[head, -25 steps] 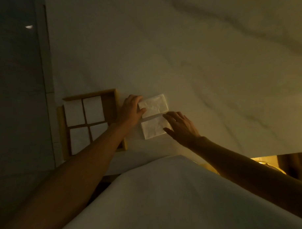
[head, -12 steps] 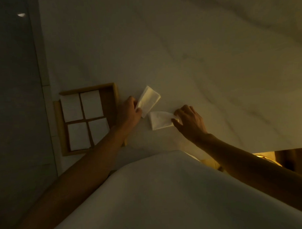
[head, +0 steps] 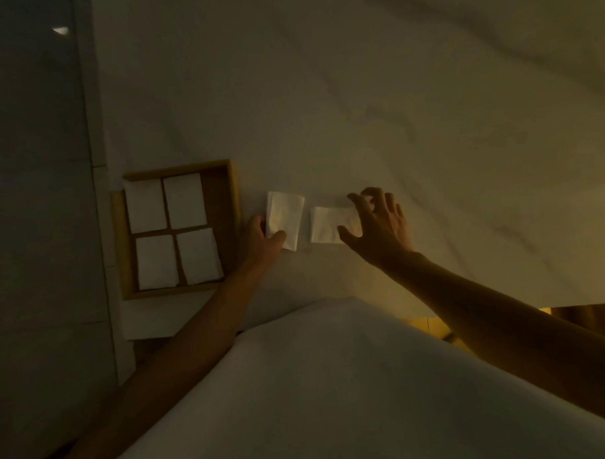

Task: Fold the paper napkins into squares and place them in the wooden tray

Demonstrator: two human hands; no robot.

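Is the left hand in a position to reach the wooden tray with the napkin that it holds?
Probably yes. The left hand grips a folded napkin just beside the right wall of the wooden tray, with nothing between them, and a bare strip inside that wall looks free.

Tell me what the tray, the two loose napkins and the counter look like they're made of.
Tray: likely wood, matte, going by its light brown rim and darker floor. Left napkin and right napkin: thin white paper, matte, faintly crinkled. Counter: pale marble or a marble-look slab, shown by grey veins; smooth, but the dim light hides its sheen.
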